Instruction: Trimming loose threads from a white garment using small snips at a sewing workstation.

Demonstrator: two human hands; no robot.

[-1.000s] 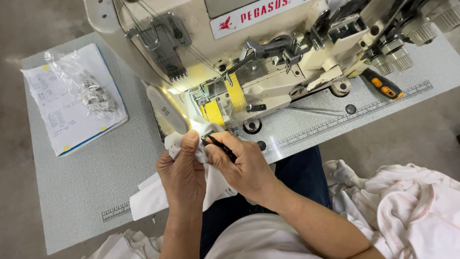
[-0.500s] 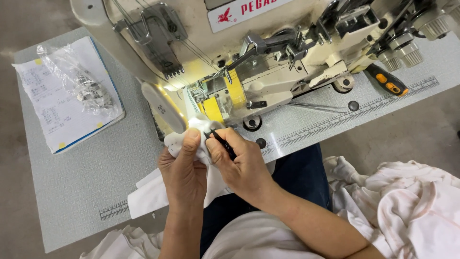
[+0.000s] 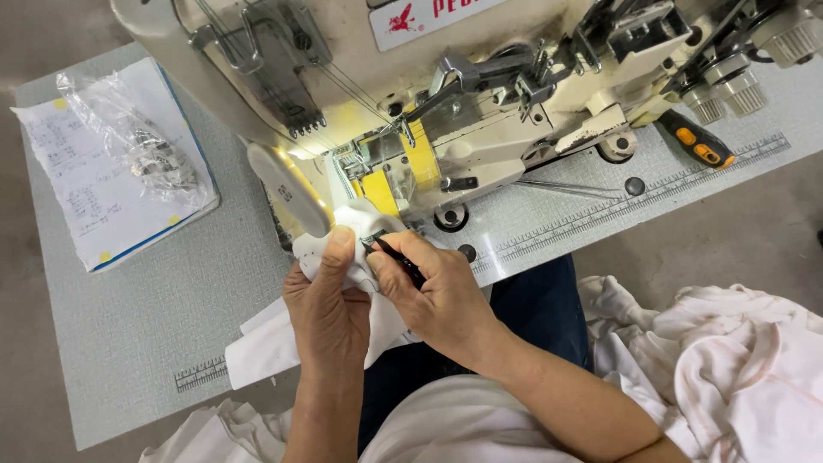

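Grey table with printed rulers along its edge, cream sewing machine on top. Left hand closed on white cloth, thumb pressing it up by the machine's front end. Right hand pinches a thin dark tool, tip touching the cloth at the left thumb. Cloth hangs over the table's near edge. Papers under a clear bag far left. Screwdriver right of the machine. Pale fabric pile at right, off the table.
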